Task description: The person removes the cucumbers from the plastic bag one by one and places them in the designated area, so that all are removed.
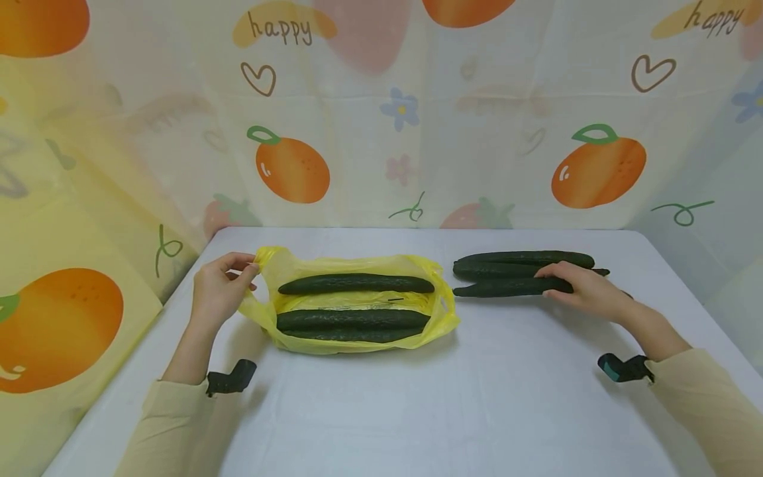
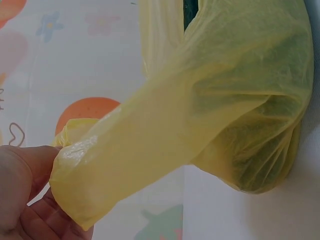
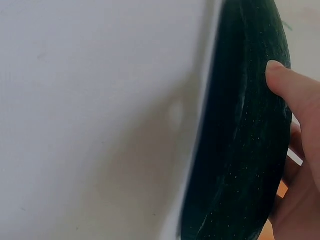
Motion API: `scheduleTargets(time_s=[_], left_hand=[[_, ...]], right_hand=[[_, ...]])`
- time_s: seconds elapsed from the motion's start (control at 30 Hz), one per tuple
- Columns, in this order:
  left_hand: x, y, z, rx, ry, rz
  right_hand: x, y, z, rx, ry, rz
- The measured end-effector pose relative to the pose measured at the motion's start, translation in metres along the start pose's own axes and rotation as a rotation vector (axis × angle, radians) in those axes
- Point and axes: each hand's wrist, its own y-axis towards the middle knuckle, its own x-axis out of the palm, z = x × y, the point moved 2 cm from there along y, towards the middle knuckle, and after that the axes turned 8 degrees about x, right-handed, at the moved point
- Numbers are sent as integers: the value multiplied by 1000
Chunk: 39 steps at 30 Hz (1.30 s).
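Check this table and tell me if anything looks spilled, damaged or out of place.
Nothing stands out. The yellow bag lies open on the table with cucumbers lying neatly inside it. The left hand pinches its handle. The right hand grips one of the loose cucumbers beside the bag. No spills or tears show.

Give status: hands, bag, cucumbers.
Left hand pinches yellow bag handle. Right hand grips nearest loose cucumber. Cucumbers already in bag; nothing between bag and pile.
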Motion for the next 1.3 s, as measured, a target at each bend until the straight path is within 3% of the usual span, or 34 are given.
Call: scheduleTargets(time_s=[1.03,1.3], left_hand=[[3,1,5,22,-8,14],[3,3,7,22,-7,3]], right_hand=[[11,-2,15,67,-26,-50],[13,-1,15,88,-70,-24]])
